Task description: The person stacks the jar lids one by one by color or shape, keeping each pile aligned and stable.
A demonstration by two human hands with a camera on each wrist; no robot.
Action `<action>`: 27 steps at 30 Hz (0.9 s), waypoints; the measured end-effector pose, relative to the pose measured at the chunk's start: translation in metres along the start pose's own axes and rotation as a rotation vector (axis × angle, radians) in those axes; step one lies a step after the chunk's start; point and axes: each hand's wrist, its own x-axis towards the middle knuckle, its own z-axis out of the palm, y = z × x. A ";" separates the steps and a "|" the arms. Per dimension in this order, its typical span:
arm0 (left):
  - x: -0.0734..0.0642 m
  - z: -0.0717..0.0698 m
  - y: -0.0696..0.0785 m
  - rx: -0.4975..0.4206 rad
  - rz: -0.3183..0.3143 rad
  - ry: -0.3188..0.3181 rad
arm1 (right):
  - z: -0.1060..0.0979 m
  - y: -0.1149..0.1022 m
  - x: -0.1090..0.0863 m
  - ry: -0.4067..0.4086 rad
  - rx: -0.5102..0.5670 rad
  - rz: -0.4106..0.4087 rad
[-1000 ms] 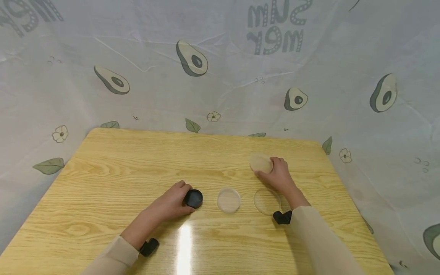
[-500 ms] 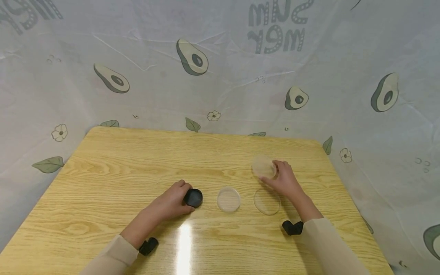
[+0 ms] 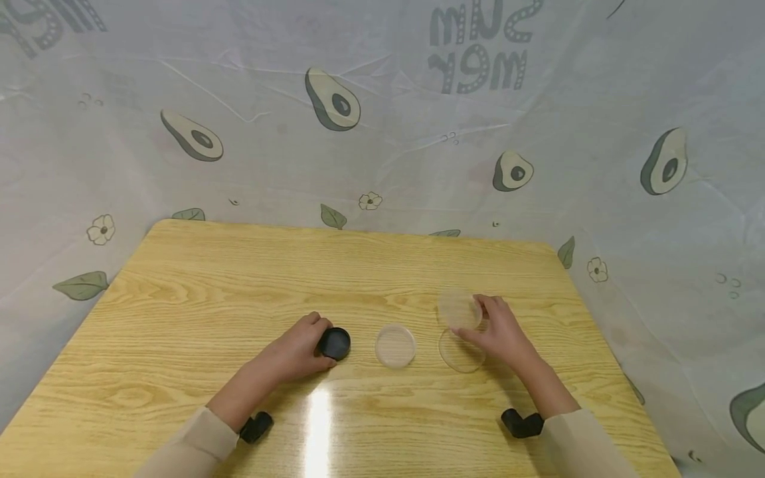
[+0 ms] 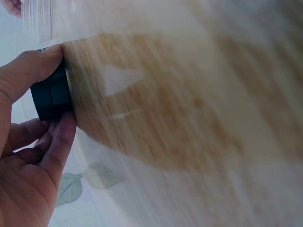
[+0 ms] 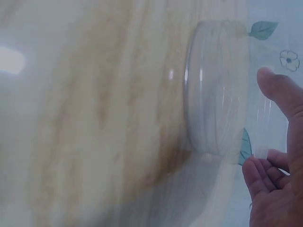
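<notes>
At the table's middle my left hand point(image 3: 295, 350) grips a small black round container point(image 3: 335, 344) between thumb and fingers. The left wrist view shows the container's side point(image 4: 53, 97), low and upright on the wood. On the right, my right hand point(image 3: 501, 333) pinches a clear shallow round dish point(image 3: 459, 309) by its edge, its thin side point(image 5: 263, 123) showing in the right wrist view. It hovers just beyond a larger clear round dish point(image 3: 462, 365) on the table and overlaps its far rim in the head view. Between the hands lies another clear round dish point(image 3: 396, 346).
The wood-grain table point(image 3: 239, 272) reaches back to a pale hanging cloth point(image 3: 382, 153) printed with avocados, which also runs along both sides. A bright light reflection lies on the near part of the table. A black wrist camera point(image 3: 522, 423) sits at the right cuff.
My right hand has brought the clear shallow dish nearer to me and slightly right, toward the larger dish's far edge. The left hand and the black container stay in place.
</notes>
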 end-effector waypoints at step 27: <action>0.000 -0.002 0.001 -0.009 -0.013 -0.017 | 0.008 0.011 -0.051 -0.005 0.051 -0.043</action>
